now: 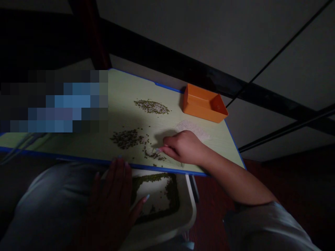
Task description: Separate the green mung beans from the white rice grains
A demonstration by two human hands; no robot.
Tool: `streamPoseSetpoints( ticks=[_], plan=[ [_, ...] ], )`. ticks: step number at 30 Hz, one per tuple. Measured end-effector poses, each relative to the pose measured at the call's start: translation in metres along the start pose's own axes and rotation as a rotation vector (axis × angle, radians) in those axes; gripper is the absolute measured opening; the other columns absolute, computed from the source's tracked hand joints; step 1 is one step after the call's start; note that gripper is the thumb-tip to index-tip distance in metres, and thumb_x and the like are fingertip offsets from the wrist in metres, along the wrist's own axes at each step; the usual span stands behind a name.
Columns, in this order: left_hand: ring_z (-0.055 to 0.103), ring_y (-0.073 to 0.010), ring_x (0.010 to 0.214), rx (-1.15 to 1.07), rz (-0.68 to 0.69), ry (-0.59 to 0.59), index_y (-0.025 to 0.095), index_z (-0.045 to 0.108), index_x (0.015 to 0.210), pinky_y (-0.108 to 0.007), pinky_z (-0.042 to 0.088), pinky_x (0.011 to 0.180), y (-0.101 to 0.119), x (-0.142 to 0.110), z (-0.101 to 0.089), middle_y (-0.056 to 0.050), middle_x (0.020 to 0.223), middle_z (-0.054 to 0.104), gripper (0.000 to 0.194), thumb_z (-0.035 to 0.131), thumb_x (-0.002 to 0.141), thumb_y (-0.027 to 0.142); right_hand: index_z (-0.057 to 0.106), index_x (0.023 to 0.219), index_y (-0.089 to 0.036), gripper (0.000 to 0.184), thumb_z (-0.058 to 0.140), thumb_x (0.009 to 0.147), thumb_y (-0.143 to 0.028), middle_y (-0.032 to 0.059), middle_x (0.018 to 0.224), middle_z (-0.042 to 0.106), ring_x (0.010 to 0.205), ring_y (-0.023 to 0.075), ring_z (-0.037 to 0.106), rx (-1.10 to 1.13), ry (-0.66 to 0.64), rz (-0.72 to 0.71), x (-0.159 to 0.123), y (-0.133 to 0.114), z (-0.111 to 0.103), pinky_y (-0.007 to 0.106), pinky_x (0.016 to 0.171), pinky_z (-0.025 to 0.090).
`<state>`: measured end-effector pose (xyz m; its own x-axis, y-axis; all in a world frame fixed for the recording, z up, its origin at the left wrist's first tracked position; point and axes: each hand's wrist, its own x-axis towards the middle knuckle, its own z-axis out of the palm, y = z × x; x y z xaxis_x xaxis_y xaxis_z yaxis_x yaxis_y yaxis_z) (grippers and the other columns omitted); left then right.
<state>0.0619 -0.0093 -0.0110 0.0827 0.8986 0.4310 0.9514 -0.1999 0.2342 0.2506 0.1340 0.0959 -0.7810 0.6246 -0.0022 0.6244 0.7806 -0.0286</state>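
Note:
My right hand [183, 146] is closed in a pinch just above the pale board, its fingertips at a thin scatter of dark grains [157, 155]. What it pinches, if anything, is too small to make out. Left of those fingertips lies a pile of dark, bean-like grains [128, 138]. Behind my right hand spreads a whitish, rice-like heap [193, 128]. Fingers stretched and thumb apart, my left hand [112, 195] is over the white tub [192, 212], fingertips by the board's blue edge. Small green grains [174, 193] ring the tub's inside.
An orange open box [204, 111] stands at the board's back right corner. A mixed green and whitish pile [151, 106] lies farther back on the pale board [120, 87]. Pixelation covers the left side. Beyond the board rise pale panels [274, 101].

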Motion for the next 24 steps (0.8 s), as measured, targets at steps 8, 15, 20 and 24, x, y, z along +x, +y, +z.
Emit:
streamPoseSetpoints(
  ticks=[8,15,20,24],
  plan=[
    [0.025,-0.0338,0.141,0.002,0.012,0.029,0.009,0.014,0.142,-0.059,0.022,0.112,0.002,0.001,0.001,-0.023,0.150,0.028,0.078,0.031,0.083,0.057,0.059,0.077,-0.018,0.040,0.037,0.094,-0.046,0.0010,0.062,0.056,0.053,0.0100,0.040,0.064,0.001,0.055,0.005,-0.005,0.001,0.027,0.056,0.018],
    [0.026,-0.0386,0.140,0.104,0.123,0.015,0.004,0.014,0.142,-0.061,0.024,0.110,-0.007,-0.001,0.003,-0.027,0.150,0.025,0.081,0.039,0.082,0.053,0.057,0.071,-0.018,0.038,0.043,0.092,-0.046,-0.0016,0.058,0.050,0.054,0.0089,0.038,0.163,-0.005,0.002,0.006,0.000,0.000,0.026,0.056,0.020],
    [0.027,-0.0384,0.140,0.075,0.103,0.015,0.003,0.015,0.142,-0.060,0.022,0.111,-0.007,-0.002,0.003,-0.028,0.148,0.029,0.081,0.041,0.082,0.051,0.058,0.072,-0.018,0.041,0.041,0.093,-0.049,-0.0010,0.059,0.050,0.054,0.0094,0.038,0.151,-0.016,0.006,0.011,-0.005,0.004,0.026,0.056,0.019],
    [0.025,-0.0372,0.141,0.039,0.058,-0.017,0.005,0.015,0.143,-0.060,0.020,0.113,-0.005,-0.002,0.002,-0.027,0.149,0.030,0.081,0.042,0.081,0.051,0.059,0.073,-0.017,0.042,0.040,0.093,-0.049,-0.0013,0.059,0.049,0.053,0.0093,0.037,0.126,0.001,0.020,0.012,-0.006,0.006,0.026,0.056,0.018]
  ],
)
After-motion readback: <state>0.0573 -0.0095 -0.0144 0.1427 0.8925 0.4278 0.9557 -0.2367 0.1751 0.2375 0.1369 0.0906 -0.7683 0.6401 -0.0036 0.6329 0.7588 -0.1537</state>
